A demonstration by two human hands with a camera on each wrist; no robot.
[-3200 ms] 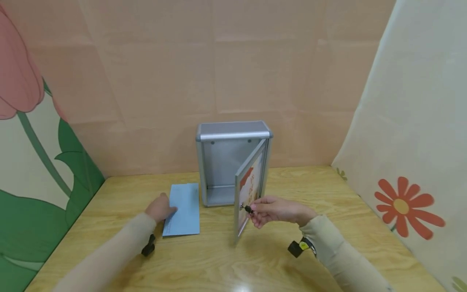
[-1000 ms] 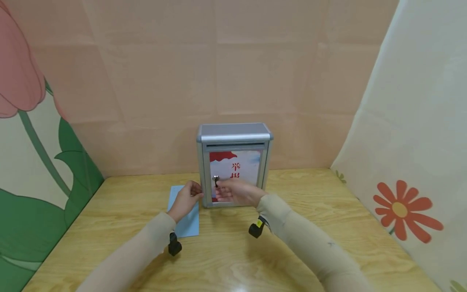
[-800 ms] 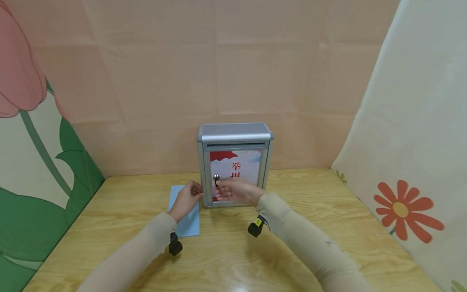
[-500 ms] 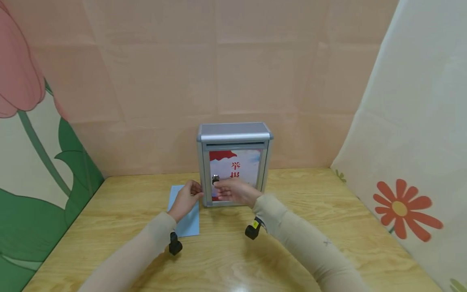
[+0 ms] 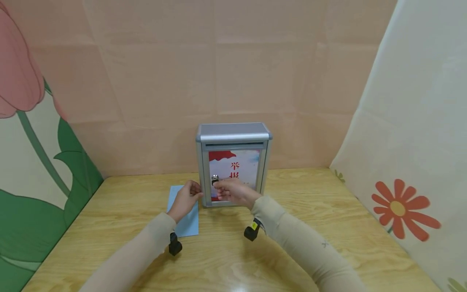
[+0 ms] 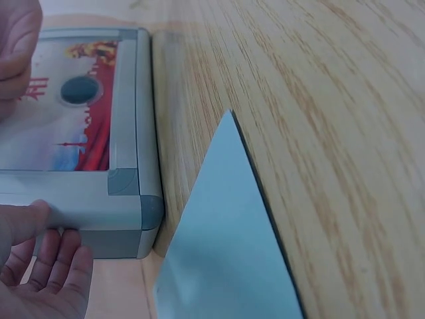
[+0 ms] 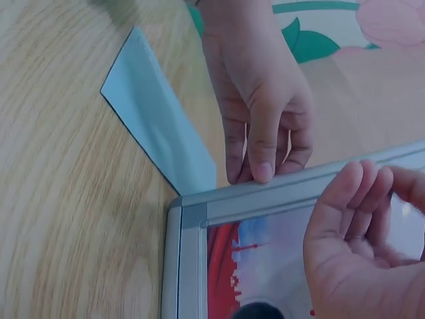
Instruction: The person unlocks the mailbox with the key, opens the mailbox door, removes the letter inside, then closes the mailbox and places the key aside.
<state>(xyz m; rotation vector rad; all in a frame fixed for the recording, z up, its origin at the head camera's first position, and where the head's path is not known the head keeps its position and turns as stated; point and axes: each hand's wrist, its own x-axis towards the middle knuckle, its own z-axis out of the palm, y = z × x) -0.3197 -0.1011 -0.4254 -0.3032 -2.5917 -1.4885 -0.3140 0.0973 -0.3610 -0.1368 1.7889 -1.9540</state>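
A silver metal letter box [image 5: 233, 132] stands on the table, its printed front door [image 5: 248, 162] closed flush under a thin slot. At the door's left side is a small lock [image 5: 215, 177], with a black-headed key [image 5: 215, 183] at it. My right hand [image 5: 233, 190] pinches that key between thumb and fingers; the right wrist view hides the key behind the hand. My left hand [image 5: 186, 198] touches the box's left side, the thumb [image 6: 30, 219] on the frame edge and bent fingers [image 6: 60, 259] against the side. Beneath this hand lies a folded light blue paper [image 5: 189, 225].
The wood-grain table [image 5: 211, 263] extends around the box. Behind it hangs a pinkish-tan cloth [image 5: 233, 61]. A floral sheet [image 5: 419, 101] borders the right side, and a leaf-and-tulip print [image 5: 43, 162] the left. Black wrist cameras [image 5: 251, 230] hang below both wrists.
Earlier the door stood ajar and my left hand was at the blue paper. Since then the door has closed, the left hand has moved to the box's side, and the key's head has turned slightly.
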